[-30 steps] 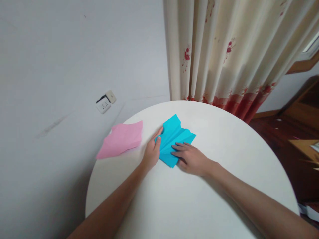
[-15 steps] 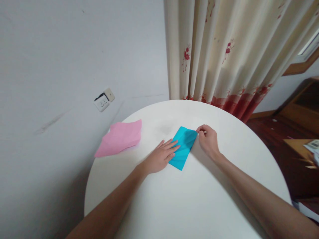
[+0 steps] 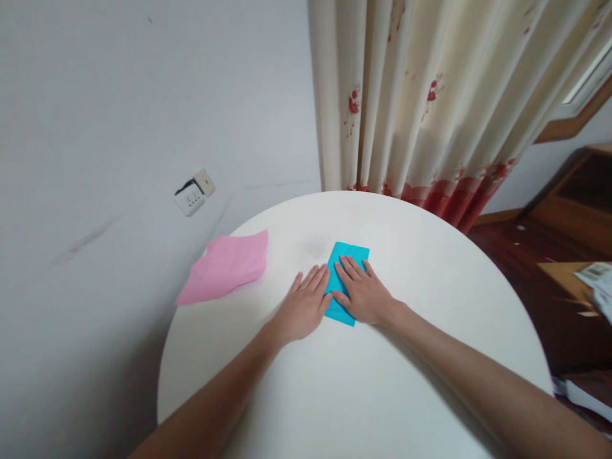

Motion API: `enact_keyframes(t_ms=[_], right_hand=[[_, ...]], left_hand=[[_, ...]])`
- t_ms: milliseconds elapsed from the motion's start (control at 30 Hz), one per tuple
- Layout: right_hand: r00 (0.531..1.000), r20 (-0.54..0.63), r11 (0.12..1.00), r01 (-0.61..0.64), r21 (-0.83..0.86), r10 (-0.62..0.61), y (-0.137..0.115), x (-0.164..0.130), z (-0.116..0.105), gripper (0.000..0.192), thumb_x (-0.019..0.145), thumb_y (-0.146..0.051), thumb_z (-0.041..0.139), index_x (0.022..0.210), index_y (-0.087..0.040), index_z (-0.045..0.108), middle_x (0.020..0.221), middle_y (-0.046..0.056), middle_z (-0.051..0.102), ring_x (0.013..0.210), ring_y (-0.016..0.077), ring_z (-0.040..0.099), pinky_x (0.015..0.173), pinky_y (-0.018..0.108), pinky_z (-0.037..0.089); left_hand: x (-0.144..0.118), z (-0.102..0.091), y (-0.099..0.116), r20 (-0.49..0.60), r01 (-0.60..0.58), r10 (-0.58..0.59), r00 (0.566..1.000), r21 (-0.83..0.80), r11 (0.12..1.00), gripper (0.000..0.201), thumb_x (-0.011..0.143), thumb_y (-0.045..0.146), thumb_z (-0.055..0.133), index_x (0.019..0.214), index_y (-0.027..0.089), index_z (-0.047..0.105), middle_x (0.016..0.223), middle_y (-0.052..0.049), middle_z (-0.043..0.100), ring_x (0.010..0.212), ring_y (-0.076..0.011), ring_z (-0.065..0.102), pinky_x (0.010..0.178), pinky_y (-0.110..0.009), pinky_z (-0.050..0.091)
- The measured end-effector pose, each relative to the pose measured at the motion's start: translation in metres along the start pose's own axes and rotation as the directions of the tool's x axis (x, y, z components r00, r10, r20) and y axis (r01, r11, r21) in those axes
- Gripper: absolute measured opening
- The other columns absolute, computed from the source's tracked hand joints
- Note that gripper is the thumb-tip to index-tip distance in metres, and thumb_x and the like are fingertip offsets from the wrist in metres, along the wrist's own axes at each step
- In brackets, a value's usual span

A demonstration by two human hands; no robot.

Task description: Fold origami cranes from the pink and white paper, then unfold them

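Both hands lie flat, palms down and fingers stretched out, gripping nothing. On the person's left hand [image 3: 303, 309] the palm rests on the white round desk [image 3: 430, 357], while its fingers touch the left edge of the folded blue paper [image 3: 351, 254]. Their right hand [image 3: 363, 294] presses on top of that paper and covers most of its nearer half. This blue paper lies flat near the middle of the desk as a narrow rectangle, with its far end showing past the fingertips. A pink paper [image 3: 227, 268] sits well apart to the left, at the desk's edge. Behind the desk hangs a cream curtain [image 3: 430, 95] with red flowers, beside a grey wall carrying a socket [image 3: 194, 192].
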State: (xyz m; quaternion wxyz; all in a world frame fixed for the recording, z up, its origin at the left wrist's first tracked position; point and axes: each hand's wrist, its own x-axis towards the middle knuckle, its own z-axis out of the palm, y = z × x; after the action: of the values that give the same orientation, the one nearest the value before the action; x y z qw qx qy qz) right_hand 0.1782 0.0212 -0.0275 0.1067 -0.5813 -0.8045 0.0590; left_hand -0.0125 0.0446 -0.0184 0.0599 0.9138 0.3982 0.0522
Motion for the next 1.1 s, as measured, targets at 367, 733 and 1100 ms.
enact_keyframes(t_ms=[367,733,1100], right_hand=[[0.902,0.214,0.918,0.332,0.215,-0.376,0.009,-0.007,-0.026,0.085,0.088,-0.063,0.038,0.152,-0.014,0.011,0.157,0.012,0.009,0.146,0.0260,0.006,0.117,0.048,0.002],[0.904,0.144,0.906,0.372,0.203,-0.404,-0.069,-0.053,-0.004,0.075,0.095,-0.056,0.027,0.150,-0.005,0.018,0.156,0.020,0.003,0.145,0.0304,-0.003,0.117,0.051,0.006],[0.826,0.226,0.827,0.413,0.381,-0.517,-0.081,-0.061,-0.023,0.092,0.090,-0.066,0.029,0.150,-0.002,0.004,0.155,0.020,-0.006,0.144,0.0276,-0.011,0.118,0.045,-0.005]], left_hand=[[0.011,-0.002,-0.032,0.050,-0.013,0.016,0.999,-0.061,0.998,0.052,0.099,0.038,0.015,0.150,0.027,0.018,0.157,0.001,0.020,0.146,-0.0194,0.009,0.117,-0.046,0.011],[0.015,0.001,-0.042,-0.014,0.057,-0.056,0.998,0.050,0.997,0.050,0.099,0.040,0.015,0.149,0.035,0.021,0.156,0.005,0.022,0.145,-0.0230,0.012,0.115,-0.052,0.015],[0.016,-0.007,-0.053,0.031,0.114,-0.113,0.993,-0.035,0.993,0.050,0.098,0.042,0.022,0.148,0.036,0.024,0.158,0.003,0.017,0.145,-0.0289,0.009,0.113,-0.061,0.013]])
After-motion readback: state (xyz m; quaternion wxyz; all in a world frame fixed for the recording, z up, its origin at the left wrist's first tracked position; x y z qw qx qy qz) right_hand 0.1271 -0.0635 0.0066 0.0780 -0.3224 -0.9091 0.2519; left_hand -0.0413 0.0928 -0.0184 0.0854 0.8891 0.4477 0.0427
